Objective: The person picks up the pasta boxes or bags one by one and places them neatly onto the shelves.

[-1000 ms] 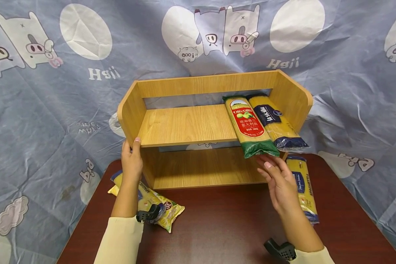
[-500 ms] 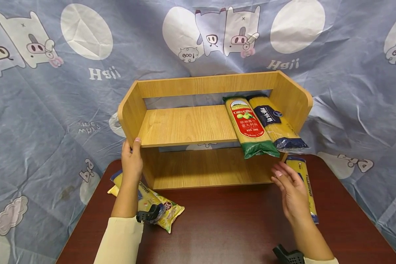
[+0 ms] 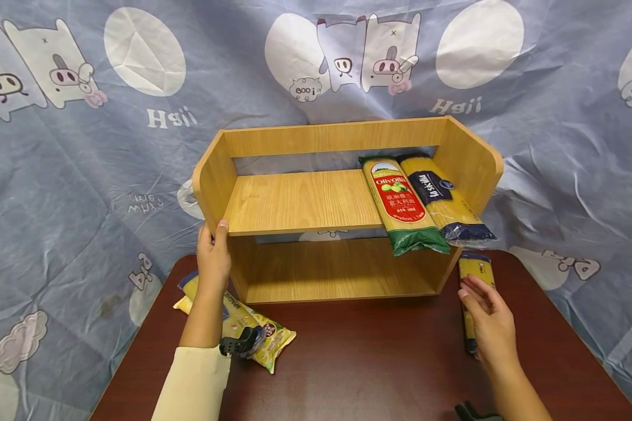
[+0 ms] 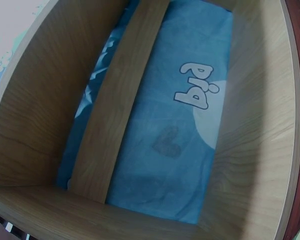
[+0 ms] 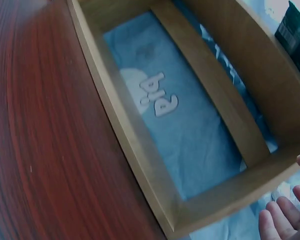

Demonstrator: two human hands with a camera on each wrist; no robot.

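Note:
My left hand (image 3: pixel 213 254) grips the left side panel of a two-tier wooden shelf (image 3: pixel 305 202), thumb along its front edge. In the head view, my right hand (image 3: pixel 492 321) is over a yellow spaghetti pack (image 3: pixel 477 268) on the table, right of the shelf, hiding part of it. The right wrist view shows the right fingers (image 5: pixel 280 220) spread from the thumb, with no pack visible between them. On the upper tier, a red-labelled OlivOilà spaghetti pack (image 3: pixel 399 196) lies beside a navy-labelled spaghetti pack (image 3: pixel 439 196). Both near ends overhang the front.
Behind my left forearm, a spaghetti pack (image 3: pixel 237 313) lies over another yellow packet (image 3: pixel 279 339) on the dark red table (image 3: pixel 347 362). The shelf's lower tier (image 3: pixel 337 269) has an open front. A blue patterned cloth (image 3: pixel 316 58) hangs behind everything.
My right hand has moved right and down from below the OlivOilà pack to the table pack. That pack's near end has swung left. My left hand keeps its grip on the shelf.

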